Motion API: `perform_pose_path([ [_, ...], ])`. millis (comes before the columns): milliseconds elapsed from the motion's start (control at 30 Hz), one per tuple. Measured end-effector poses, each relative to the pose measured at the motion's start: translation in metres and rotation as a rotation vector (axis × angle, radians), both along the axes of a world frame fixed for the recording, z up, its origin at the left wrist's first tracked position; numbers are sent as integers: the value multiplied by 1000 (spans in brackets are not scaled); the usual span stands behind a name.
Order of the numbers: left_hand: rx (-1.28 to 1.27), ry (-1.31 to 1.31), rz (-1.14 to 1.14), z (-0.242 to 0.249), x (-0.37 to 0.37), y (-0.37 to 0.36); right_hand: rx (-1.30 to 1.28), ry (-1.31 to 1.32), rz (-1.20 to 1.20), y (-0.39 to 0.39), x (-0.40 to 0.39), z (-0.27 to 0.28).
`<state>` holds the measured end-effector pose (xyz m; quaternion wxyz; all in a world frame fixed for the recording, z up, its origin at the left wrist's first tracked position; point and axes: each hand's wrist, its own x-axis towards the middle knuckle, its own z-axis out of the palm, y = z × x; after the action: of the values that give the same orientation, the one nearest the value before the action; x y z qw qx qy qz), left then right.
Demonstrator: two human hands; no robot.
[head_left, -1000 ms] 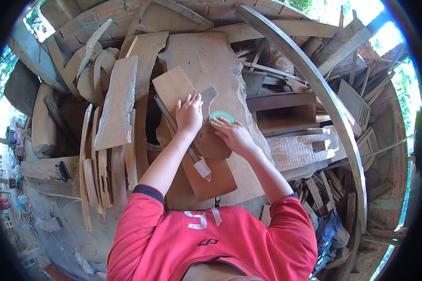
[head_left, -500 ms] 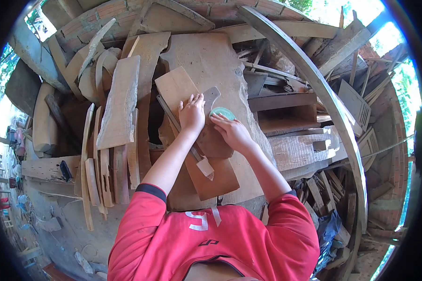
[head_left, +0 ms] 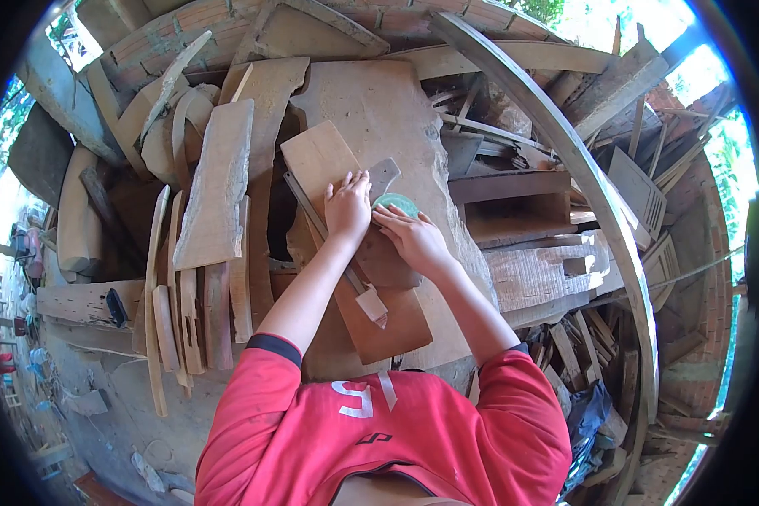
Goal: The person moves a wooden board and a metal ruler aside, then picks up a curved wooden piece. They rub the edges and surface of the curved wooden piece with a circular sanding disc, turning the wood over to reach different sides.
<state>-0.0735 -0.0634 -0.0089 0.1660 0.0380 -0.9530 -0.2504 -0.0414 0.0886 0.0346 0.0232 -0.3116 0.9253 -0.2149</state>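
On the big wooden slab [head_left: 371, 101] at the middle of the view, the left hand [head_left: 348, 205] lay flat, fingers spread and pointing toward 12 o'clock, pressing down a dark curved wood piece [head_left: 383, 253] without gripping it. Just at its 3 o'clock, the right hand [head_left: 415, 239] pressed a green disc [head_left: 396, 202] onto that piece (fingertips on top, not closed around it). Both forearms reached up from 6 o'clock. A try square [head_left: 337, 253] lay under the left wrist, on a brown board [head_left: 316, 156].
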Motion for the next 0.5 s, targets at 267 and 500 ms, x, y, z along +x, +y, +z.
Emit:
perform_pose_path([
  [267,50,32,-9,1,2,-1,85,51,-78,-11,-41,-6],
  [500,45,69,9,-4,0,0,-91,8,-26,0,-38,-20],
])
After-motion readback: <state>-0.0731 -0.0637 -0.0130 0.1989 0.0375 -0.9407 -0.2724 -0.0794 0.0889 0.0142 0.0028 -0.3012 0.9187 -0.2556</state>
